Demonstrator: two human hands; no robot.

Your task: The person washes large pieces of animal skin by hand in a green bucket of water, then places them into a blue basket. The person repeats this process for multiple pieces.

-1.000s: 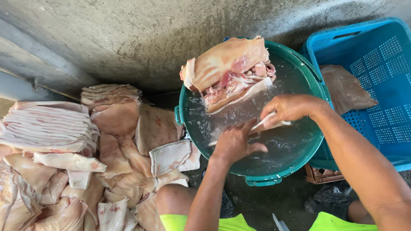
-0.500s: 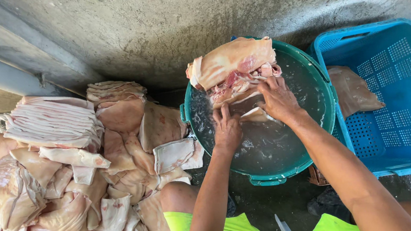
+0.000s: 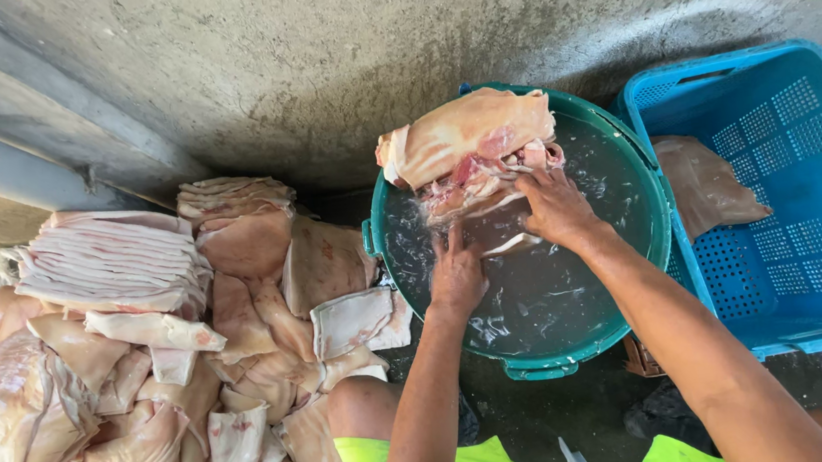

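Now both hands grip the pork skin slab (image 3: pixel 468 140) in the green basin (image 3: pixel 637 280): left hand (image 3: pixel 455 275), right hand (image 3: pixel 554 207) fingers closed on its edge; a firm hold seems wise, it looks slippery.

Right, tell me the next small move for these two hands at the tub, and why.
Probably lift the meat slab a little and draw it clear of the water. Both the right hand and the left hand are already on its lower edge, it leans on the far rim of the green tub, and only its lower part sits in the water.
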